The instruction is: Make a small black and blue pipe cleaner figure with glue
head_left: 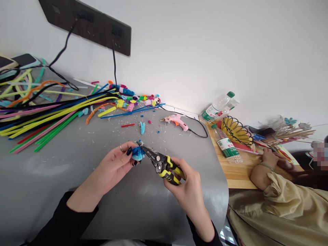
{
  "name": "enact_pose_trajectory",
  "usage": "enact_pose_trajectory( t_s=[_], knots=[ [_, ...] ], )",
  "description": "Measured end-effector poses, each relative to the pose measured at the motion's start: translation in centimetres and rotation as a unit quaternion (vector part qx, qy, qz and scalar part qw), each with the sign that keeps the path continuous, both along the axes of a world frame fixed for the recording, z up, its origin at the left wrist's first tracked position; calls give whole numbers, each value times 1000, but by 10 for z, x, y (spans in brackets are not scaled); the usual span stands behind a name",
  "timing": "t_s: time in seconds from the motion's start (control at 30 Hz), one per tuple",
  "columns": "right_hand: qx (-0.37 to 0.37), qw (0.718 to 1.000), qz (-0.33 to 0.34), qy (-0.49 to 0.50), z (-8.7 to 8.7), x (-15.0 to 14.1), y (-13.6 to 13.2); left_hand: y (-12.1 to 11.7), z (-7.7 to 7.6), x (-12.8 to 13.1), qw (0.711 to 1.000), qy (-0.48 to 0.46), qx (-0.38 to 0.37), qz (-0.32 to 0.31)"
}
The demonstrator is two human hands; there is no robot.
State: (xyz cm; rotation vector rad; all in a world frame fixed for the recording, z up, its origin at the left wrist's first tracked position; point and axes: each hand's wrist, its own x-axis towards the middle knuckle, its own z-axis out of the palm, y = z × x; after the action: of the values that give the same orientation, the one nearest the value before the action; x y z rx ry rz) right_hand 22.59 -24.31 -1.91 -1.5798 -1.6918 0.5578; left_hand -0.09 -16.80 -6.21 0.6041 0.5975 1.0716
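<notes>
Between the thumb and fingers of my left hand (pixel 118 162) is a small blue piece of fuzzy pipe-cleaner work (pixel 138 153), dark blue above and lighter below. My right hand (pixel 188 181) grips yellow-and-black handled wire pliers (pixel 161 164). Their dark jaws point up and left, and the tips reach the top of the blue piece. Whether the jaws close on it I cannot tell. Just beyond lies a folded light-blue pipe-cleaner piece (pixel 142 128), with a short red one (pixel 127 125) to its left. Scraps of fluff dot the grey table (pixel 128 208).
A pink glue gun (pixel 176 122) lies on the table, its cord curling right. Bundled pipe cleaners (pixel 56 112) spread across the left. Small fuzzy figures (pixel 132 102) sit by the wall. Water bottles (pixel 229 147) and a yellow basket (pixel 234 131) are right, near another person's arm (pixel 266 174).
</notes>
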Motion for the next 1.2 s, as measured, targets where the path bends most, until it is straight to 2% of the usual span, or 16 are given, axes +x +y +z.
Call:
enact_pose_trajectory(
  t_s=[0.13, 0.3, 0.87, 1.2],
  knots=[
    [-40, 998, -3, 48, 2, -5, 0, 0, 6, 3, 1000, -3, 4, 1],
    [-30, 997, -4, 66, 9, -8, 0, 1, 8, 4, 1000, -5, 5, 1],
    [42, 998, 25, -40, 2, -2, -2, 1, 6, -1, 1000, 21, 3, 7],
    [-30, 999, -23, 32, 4, 2, -2, 0, 4, 0, 1000, 15, 3, 3]
  ],
)
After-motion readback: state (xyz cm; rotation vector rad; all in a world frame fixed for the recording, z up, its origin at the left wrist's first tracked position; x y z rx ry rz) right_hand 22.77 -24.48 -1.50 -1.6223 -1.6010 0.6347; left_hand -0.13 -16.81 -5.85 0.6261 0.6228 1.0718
